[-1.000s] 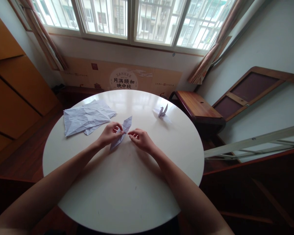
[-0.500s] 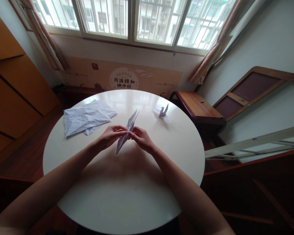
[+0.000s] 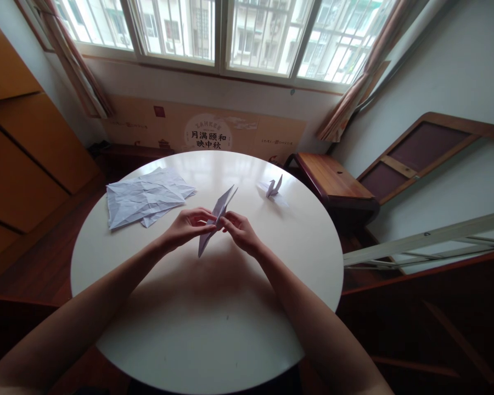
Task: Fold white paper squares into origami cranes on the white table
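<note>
A long, narrow folded piece of white paper [image 3: 222,204] is held just above the round white table [image 3: 206,312], tilted with its far tip up and to the right. My left hand [image 3: 187,226] pinches it at the middle from the left. My right hand [image 3: 239,230] pinches the same spot from the right, fingers closed. The paper's lower tip points down toward me between the two hands.
A finished white paper crane [image 3: 274,188] stands at the table's far right. Several creased white sheets [image 3: 146,196] lie at the far left. A dark wooden bench [image 3: 333,184] stands right of the table, cabinets on the left, a window behind.
The folded paper lay nearly flat on the table a second ago; both hands have lifted it and tilted its far tip upward, and the hands have drawn closer together.
</note>
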Action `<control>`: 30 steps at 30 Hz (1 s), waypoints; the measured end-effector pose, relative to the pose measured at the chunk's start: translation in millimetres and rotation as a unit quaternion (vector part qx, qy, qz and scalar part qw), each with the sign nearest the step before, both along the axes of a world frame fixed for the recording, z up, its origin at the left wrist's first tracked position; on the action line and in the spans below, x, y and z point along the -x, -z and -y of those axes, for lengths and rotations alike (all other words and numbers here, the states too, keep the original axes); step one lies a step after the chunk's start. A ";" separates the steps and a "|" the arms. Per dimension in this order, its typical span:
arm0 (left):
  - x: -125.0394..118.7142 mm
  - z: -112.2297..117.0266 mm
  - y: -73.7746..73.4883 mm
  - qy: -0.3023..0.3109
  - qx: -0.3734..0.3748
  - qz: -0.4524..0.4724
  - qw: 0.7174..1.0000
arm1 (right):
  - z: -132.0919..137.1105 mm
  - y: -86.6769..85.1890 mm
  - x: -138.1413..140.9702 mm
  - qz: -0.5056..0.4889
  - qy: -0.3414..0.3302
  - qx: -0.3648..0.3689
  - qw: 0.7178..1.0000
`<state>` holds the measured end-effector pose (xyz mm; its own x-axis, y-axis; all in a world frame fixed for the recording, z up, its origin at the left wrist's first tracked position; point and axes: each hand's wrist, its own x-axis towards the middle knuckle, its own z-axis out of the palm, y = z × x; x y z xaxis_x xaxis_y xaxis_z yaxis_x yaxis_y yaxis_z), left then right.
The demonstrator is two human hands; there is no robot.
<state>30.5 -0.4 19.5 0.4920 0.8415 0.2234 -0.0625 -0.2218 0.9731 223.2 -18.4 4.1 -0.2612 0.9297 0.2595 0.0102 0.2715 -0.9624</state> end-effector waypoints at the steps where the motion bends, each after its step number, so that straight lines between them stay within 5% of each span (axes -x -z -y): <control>1: 0.0 -0.2 -0.2 0.000 0.003 0.002 1.000 | -0.4 0.5 -0.1 0.002 -0.001 -0.004 1.000; 12: -3.4 2.9 2.2 -0.038 0.023 0.013 0.999 | -1.9 4.1 7.2 -0.125 0.055 0.076 0.988; 30: -7.6 7.3 4.5 -0.060 -0.015 0.005 0.998 | 1.1 -0.1 6.9 -0.070 0.048 0.064 0.994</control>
